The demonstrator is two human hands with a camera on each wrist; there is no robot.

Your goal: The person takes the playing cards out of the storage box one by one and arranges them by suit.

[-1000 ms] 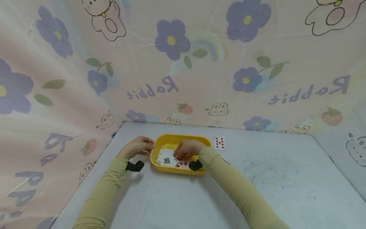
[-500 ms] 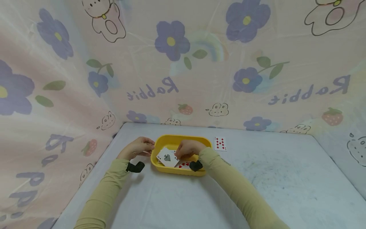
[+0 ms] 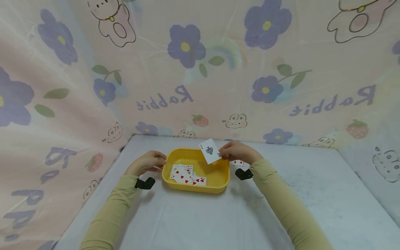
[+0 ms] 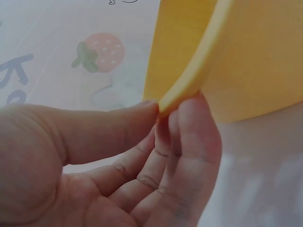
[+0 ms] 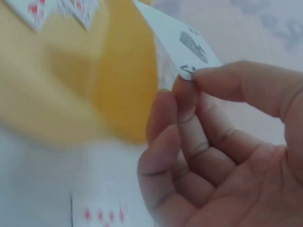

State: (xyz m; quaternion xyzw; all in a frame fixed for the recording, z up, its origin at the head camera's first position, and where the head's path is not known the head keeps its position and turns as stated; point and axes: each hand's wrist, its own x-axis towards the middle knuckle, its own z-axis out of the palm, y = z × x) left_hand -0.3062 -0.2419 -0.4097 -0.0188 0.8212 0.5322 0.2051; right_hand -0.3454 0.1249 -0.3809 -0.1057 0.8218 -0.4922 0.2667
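Note:
My right hand pinches the ace of spades by one corner between thumb and fingers. The card is tilted above the right back part of a yellow plastic tub. In the right wrist view the thumb presses on the face of the ace. My left hand pinches the tub's left rim, thumb on one side and fingertips on the other, as the left wrist view shows at the rim. Inside the tub, several playing cards lie overlapping face up at the left, red hearts among them.
A diamond card lies on the white table just right of the tub, partly hidden by the right hand. A patterned cloth with flowers and rabbits hangs behind and to the left of the table.
My right hand has lifted the ace of spades out of the pile and carried it up and right, uncovering heart cards in the tub. The left hand stays at the rim.

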